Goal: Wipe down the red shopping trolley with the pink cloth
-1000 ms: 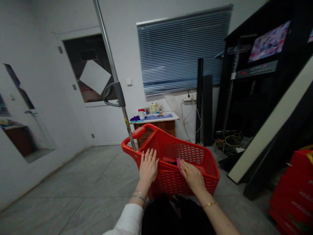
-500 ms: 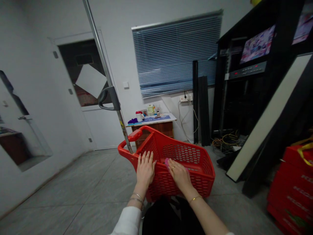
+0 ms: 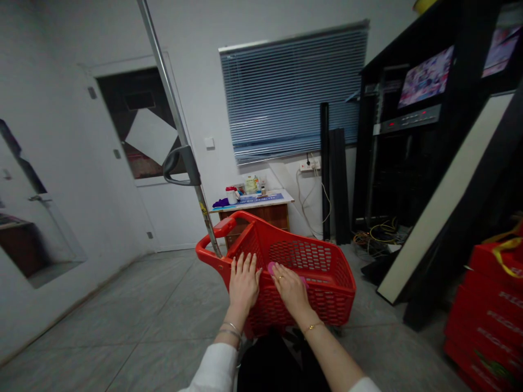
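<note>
In front of me stands a red plastic shopping cart (image 3: pixel 281 239) with slotted sides. My left hand (image 3: pixel 244 283) lies on the cart's near rim with its fingers stretched out and nothing held in it. To its right, my right hand (image 3: pixel 291 286) presses a pink cloth (image 3: pixel 271 267) against the same rim. Only the edges of the cloth show around the fingers. A metal pole (image 3: pixel 171 103) with a grey grip rises at the handle end of the cart.
A low cabinet (image 3: pixel 265 212) with bottles on top stands by the wall below the window blind (image 3: pixel 294 92). On the right are a black rack (image 3: pixel 363 163) with screens, a leaning white panel (image 3: pixel 441 201) and stacked red boxes (image 3: pixel 486 321). Loose cables (image 3: pixel 379 231) lie beside the rack.
My right hand has slid a little to the left along the rim with the pink cloth, closer to my left hand. My left hand stays in place.
</note>
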The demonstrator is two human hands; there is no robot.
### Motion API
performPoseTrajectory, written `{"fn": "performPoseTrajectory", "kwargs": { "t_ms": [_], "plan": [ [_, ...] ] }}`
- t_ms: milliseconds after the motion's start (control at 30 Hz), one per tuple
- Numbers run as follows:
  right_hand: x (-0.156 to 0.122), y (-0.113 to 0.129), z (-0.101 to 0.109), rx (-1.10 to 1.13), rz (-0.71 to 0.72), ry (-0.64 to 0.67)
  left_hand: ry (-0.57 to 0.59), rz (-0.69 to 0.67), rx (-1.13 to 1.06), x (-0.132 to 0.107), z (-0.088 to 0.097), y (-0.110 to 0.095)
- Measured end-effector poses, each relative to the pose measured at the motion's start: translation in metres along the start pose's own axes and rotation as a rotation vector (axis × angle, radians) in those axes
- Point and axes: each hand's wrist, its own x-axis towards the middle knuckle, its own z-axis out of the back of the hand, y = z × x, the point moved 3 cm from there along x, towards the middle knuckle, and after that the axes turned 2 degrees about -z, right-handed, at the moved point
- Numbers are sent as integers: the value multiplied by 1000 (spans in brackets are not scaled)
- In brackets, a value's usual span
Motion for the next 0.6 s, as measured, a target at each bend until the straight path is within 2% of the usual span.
{"fn": "performPoseTrajectory", "kwargs": {
  "t_ms": [167, 233, 267, 333, 433, 500, 533, 600],
  "plan": [
    [-42, -87, 36, 4, -98, 3, 0, 9, -9, 0, 0, 1],
    [-49, -107, 45, -20, -156, 0, -12, 19, -19, 1, -1, -1],
    [-48, -108, 46, -32, -181, 5, -18, 22, -24, 1, -2, -2],
    [-35, -87, 38, -36, -194, 39, -27, 24, -31, 1, -2, -4],
    [-4, -29, 14, 6, -130, 111, -29, 19, -25, 1, -2, -3],
    [11, 0, 3, 29, -97, 126, -21, 16, -13, 0, -1, -1],
    [14, 5, 1, 40, -85, 128, -14, 14, -8, 0, 0, 1],
    [8, -5, 5, 62, -72, 130, 0, 9, -5, 0, 1, 3]
  ]
}}
